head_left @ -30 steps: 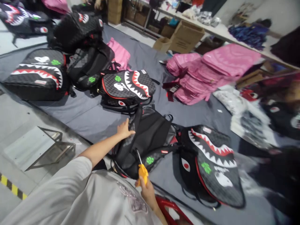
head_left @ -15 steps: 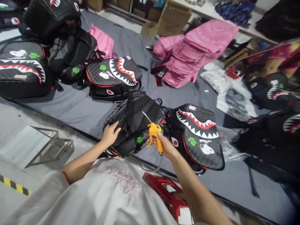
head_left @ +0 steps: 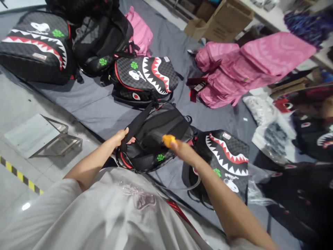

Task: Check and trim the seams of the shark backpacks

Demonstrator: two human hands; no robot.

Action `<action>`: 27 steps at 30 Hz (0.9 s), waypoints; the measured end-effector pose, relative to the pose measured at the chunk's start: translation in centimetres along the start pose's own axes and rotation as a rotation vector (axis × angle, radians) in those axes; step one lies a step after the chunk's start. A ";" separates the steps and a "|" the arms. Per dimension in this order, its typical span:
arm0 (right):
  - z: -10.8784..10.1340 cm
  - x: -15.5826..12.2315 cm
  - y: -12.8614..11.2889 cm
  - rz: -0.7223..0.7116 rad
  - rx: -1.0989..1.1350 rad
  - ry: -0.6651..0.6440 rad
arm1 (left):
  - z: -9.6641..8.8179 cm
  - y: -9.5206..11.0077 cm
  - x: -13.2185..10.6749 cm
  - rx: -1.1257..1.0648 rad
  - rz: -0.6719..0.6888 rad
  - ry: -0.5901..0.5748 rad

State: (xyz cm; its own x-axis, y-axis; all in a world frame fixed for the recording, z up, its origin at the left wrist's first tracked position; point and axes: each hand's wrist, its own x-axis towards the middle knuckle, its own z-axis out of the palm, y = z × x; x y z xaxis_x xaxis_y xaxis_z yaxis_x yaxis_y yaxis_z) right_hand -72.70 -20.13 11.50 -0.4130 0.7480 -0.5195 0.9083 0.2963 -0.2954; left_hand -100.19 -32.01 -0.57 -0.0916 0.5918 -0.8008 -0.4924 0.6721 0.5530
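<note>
A black backpack point(head_left: 173, 121) lies back side up on the grey-covered table in front of me, a green clover patch on its side. My left hand point(head_left: 121, 137) is closed around one of its shoulder straps point(head_left: 139, 121) at the left. Over the backpack, my right hand point(head_left: 183, 152) grips a yellow air blow gun point(head_left: 169, 139), blurred by motion, its nozzle hard to make out. A grey hose point(head_left: 182, 189) hangs in a curve below that forearm. Just right of it lies a shark-mouth backpack point(head_left: 229, 152), partly hidden by my right arm.
Another shark-mouth backpack point(head_left: 148, 78) lies beyond, with more black bags point(head_left: 39, 45) at the far left. Pink backpacks point(head_left: 241, 73) lie at the back right beside plastic-bagged items point(head_left: 275, 135). A metal-framed stand point(head_left: 33, 135) is on the floor at left.
My left hand has gone from resting open on the backpack's edge to grasping its strap, which is pulled leftward. The blow gun has turned and tipped forward. The camera view has shifted.
</note>
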 end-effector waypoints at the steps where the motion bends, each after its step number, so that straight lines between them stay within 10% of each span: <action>1: -0.3 0.1 -0.4 -0.032 -0.017 -0.019 | 0.1 0.1 0.2 -0.005 -0.030 0.014; 18: -2.2 0.8 -4.2 -0.053 -0.274 0.024 | 1.2 0.4 0.9 0.401 -0.070 0.097; 24: -3.5 -0.1 -3.6 0.029 -0.179 0.215 | 3.9 -1.8 -2.3 0.787 0.307 0.263; 27: -4.4 -1.9 -1.8 0.024 -0.116 -0.041 | 5.9 -3.9 -3.4 1.241 0.591 0.287</action>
State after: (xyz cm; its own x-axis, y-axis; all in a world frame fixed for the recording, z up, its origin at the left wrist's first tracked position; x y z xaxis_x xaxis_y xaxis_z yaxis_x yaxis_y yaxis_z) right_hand -73.21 -19.50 16.53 -0.3912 0.7314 -0.5586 0.9187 0.3469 -0.1891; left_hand -92.90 -34.03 1.37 -0.2597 0.9123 -0.3166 0.7420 0.3983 0.5393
